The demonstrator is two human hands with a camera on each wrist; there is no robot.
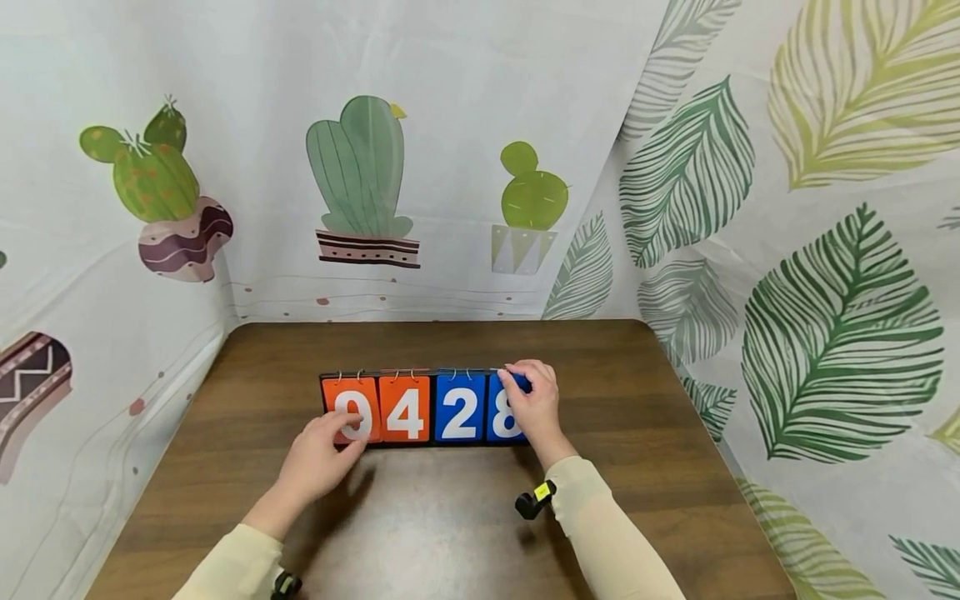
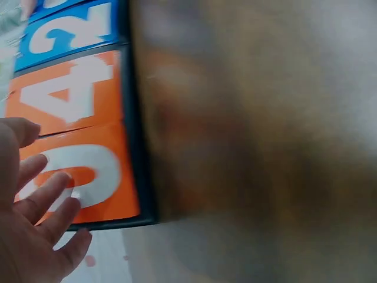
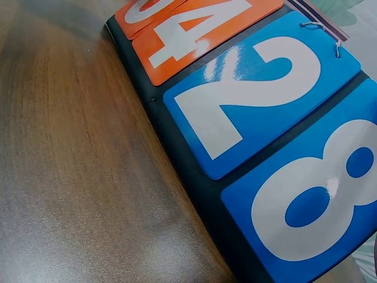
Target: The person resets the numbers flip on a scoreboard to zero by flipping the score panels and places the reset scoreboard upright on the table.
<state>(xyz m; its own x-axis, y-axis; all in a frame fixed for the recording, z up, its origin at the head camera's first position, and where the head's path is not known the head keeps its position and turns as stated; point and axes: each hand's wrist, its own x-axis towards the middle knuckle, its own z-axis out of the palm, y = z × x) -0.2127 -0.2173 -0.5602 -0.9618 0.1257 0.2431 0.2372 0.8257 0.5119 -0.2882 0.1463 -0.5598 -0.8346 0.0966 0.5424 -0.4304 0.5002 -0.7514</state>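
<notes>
A tabletop flip scoreboard [image 1: 432, 443] stands on the table, with two orange cards and two blue cards hung on rings from its black frame. My left hand [image 1: 322, 454] is in front of the leftmost orange card [image 2: 112, 200], fingers apart and loosely bent, partly covering its digit, which looks like a 0 in the left wrist view. Beside it are an orange 4 [image 1: 405, 408] and a blue 2 [image 3: 247, 94]. At the upper right corner, my right hand [image 1: 536, 404] grips the scoreboard's edge, thumb over the blue 8 card [image 3: 300, 200]. Its other fingertips are hidden.
The brown wooden table [image 1: 435, 517] has rounded back corners. Behind it hangs a white cloth [image 1: 450, 67] printed with cacti, and a leaf-patterned cloth [image 1: 712, 333] is on the right. A small black device [image 1: 534, 500] sits on my right wrist.
</notes>
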